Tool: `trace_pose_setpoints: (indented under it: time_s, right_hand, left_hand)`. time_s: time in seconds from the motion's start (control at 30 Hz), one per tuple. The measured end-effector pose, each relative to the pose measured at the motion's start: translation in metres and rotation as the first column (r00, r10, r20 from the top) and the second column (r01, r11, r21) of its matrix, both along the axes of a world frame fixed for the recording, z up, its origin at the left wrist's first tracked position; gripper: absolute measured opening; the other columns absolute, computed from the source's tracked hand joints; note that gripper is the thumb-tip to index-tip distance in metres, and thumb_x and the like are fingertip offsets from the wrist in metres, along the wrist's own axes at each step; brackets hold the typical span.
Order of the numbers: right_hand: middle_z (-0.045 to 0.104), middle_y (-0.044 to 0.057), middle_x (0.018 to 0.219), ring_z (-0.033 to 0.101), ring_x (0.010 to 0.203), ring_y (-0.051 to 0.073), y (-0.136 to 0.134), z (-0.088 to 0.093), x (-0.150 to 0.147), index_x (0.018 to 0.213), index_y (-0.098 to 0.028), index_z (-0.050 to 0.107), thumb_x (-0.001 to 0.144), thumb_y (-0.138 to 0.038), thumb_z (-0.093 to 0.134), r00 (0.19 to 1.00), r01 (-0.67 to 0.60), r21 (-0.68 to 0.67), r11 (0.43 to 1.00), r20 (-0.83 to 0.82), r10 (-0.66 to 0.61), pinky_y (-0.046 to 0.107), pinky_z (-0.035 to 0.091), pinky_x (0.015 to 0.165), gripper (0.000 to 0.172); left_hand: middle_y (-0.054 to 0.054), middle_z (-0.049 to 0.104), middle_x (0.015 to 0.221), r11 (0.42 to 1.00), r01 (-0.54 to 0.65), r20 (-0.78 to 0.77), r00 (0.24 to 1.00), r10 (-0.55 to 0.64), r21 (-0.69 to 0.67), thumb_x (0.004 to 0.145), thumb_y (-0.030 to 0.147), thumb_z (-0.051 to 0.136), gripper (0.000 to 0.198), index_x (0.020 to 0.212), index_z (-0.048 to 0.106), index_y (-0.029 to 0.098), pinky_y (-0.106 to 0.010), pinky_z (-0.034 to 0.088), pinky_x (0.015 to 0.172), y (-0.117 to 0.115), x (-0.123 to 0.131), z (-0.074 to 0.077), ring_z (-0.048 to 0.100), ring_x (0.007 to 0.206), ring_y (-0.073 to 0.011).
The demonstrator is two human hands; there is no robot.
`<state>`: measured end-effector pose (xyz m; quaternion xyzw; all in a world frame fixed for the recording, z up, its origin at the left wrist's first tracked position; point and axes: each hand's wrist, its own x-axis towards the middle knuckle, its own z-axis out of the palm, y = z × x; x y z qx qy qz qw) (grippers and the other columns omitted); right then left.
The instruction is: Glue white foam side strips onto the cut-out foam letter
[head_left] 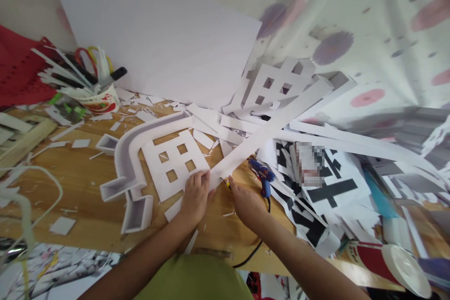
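My left hand (pixel 197 194) is closed on the near end of a long white board strip (pixel 256 143), which slants away to the upper right. My right hand (pixel 248 201) grips a small yellow-and-black craft knife (pixel 227 183), its tip at the strip's edge close to my left fingers; most of its handle is hidden in the hand. Left of my left hand lies a flat white panel (pixel 174 161) with square cut-outs. Beyond it stands a curved white channel-shaped piece (pixel 131 150) with raised walls. A blue glue gun (pixel 262 173) rests just right of the knife.
A paper cup (pixel 101 103) holding scissors and white sticks stands at the back left. Black-and-white printed sheets (pixel 332 187) and more strips cover the right. A red-and-white cup (pixel 386 262) lies at the front right. White offcuts (pixel 63 226) litter the wooden table (pixel 91 206).
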<state>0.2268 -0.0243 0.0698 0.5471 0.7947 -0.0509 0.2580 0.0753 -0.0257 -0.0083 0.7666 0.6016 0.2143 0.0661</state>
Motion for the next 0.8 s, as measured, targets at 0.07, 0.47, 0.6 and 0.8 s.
trace_pose_setpoints:
  time_s: [0.07, 0.47, 0.6, 0.8]
  right_hand:
    - [0.066, 0.013, 0.087, 0.064, 0.069, 0.020, -0.003, -0.002, 0.002, 0.138, -0.007, 0.029, 0.077, 0.001, 0.040, 1.000, 0.023, 0.003, 1.000, -0.021, -0.023, 0.026, 0.048, 0.055, 0.062]
    - [0.065, 0.011, 0.090, 0.064, 0.073, 0.021, -0.008, -0.019, 0.015, 0.140, -0.015, 0.026, 0.087, -0.012, 0.038, 0.992, 0.106, -0.014, 0.994, -0.062, -0.106, 0.029, 0.048, 0.058, 0.054]
    - [0.065, 0.009, 0.090, 0.063, 0.075, 0.020, -0.013, -0.026, 0.026, 0.139, -0.019, 0.028, 0.088, -0.015, 0.040, 0.984, 0.109, 0.045, 0.993, -0.145, -0.102, 0.028, 0.046, 0.060, 0.053]
    - [0.060, 0.006, 0.085, 0.059, 0.077, 0.019, -0.024, -0.036, 0.043, 0.134, -0.029, 0.038, 0.085, -0.017, 0.045, 0.973, 0.097, 0.227, 0.969, -0.226, -0.045, 0.025, 0.042, 0.059, 0.051]
  left_hand:
    - [-0.014, 0.053, 0.105, 1.000, 0.000, -0.001, 1.000, 0.000, 0.000, 0.083, 0.033, 0.049, 0.043, 0.120, 0.048, 0.009, -0.040, 0.042, 0.083, 0.000, 0.000, 0.000, 0.047, 0.094, -0.0257]
    - [-0.013, 0.052, 0.106, 1.000, -0.004, 0.045, 0.999, 0.004, 0.000, 0.081, 0.030, 0.052, 0.044, 0.120, 0.047, 0.011, -0.040, 0.042, 0.083, 0.000, -0.001, 0.001, 0.047, 0.095, -0.0251]
    - [-0.012, 0.052, 0.102, 0.999, -0.025, 0.046, 0.999, 0.024, 0.024, 0.078, 0.029, 0.056, 0.044, 0.117, 0.049, 0.012, -0.041, 0.042, 0.083, 0.000, -0.001, 0.001, 0.049, 0.093, -0.0254]
    - [-0.013, 0.054, 0.102, 0.997, -0.032, 0.108, 0.994, 0.025, 0.066, 0.071, 0.025, 0.062, 0.045, 0.113, 0.052, 0.011, -0.042, 0.044, 0.083, 0.003, -0.001, 0.003, 0.051, 0.096, -0.0276]
